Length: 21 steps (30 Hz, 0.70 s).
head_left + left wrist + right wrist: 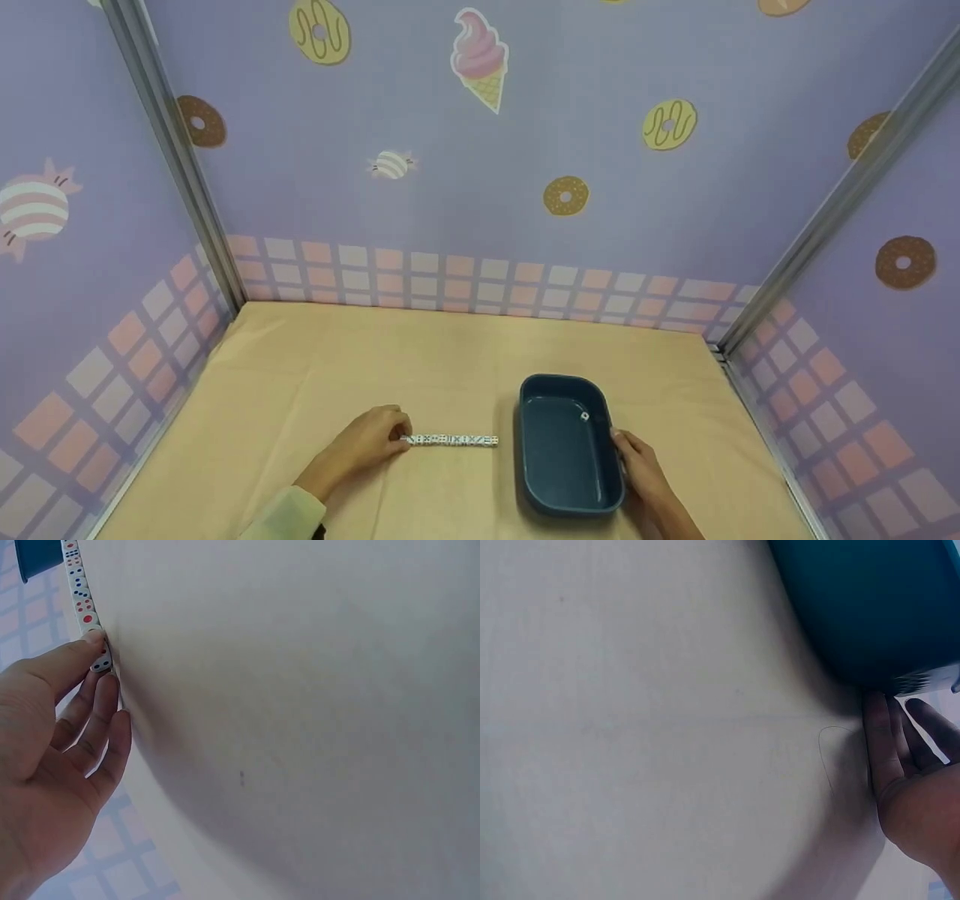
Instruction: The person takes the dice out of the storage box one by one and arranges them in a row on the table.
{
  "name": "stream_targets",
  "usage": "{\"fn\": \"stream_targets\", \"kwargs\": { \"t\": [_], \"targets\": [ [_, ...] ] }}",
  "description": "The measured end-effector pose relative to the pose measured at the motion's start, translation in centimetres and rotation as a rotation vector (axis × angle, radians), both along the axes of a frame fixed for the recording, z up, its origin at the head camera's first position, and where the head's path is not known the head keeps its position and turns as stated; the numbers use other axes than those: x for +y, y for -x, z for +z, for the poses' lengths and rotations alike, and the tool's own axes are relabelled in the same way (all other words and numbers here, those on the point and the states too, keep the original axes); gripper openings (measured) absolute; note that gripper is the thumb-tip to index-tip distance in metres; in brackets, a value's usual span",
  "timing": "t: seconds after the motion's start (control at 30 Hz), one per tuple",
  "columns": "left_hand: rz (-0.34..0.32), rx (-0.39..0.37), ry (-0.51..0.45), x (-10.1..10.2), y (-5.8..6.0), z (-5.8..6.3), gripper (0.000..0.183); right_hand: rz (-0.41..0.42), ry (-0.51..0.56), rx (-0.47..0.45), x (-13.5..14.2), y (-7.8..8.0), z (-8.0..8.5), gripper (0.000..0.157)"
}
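Observation:
A straight row of white dice [450, 440] lies on the cloth-covered table, with coloured pips in the left wrist view. At the row's left end, my left hand [375, 437] pinches a die [101, 662] between thumb and fingers; fingertips partly cover it. Right of the row stands a dark blue rectangular tray [559, 457] with rounded corners. One loose die [585, 415] sits inside it toward the upper right. My right hand [643, 471] is at the tray's right side. In the right wrist view its fairly straight fingers [885, 739] touch the outer wall.
Beige cloth [420, 352] covers the table. Purple walls [480, 187] printed with sweets and a checked band enclose the back and sides. Grey metal posts [169, 150] stand at the back corners.

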State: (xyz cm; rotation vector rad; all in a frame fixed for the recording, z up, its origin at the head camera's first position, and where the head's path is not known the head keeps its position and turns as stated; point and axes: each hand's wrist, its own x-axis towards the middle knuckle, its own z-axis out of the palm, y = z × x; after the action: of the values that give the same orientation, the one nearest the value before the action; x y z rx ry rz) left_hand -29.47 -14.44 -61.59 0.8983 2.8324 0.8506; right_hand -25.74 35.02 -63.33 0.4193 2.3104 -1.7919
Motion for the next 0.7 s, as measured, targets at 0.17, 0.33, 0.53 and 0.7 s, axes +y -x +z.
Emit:
{"fn": "stream_targets", "kwargs": {
  "t": [0.17, 0.33, 0.53, 0.7],
  "targets": [
    [0.011, -0.054, -0.009, 0.6, 0.3, 0.5, 0.028, 0.000, -0.034, 0.043, 0.0, 0.1, 0.0, 0.062],
    [0.004, -0.033, -0.071, 3.5, 0.5, 1.8, 0.042, 0.005, -0.042, 0.046, 0.0, 0.0, 0.1, 0.064],
    [-0.063, 0.117, -0.184, 10.2, 1.5, 3.3, 0.037, 0.000, -0.020, 0.019, 0.0, 0.0, 0.1, 0.063],
    [-0.076, 0.151, -0.252, 15.8, 1.6, 4.3, 0.033, 0.004, -0.018, 0.016, 0.0, 0.1, 0.0, 0.064]
  ]
}}
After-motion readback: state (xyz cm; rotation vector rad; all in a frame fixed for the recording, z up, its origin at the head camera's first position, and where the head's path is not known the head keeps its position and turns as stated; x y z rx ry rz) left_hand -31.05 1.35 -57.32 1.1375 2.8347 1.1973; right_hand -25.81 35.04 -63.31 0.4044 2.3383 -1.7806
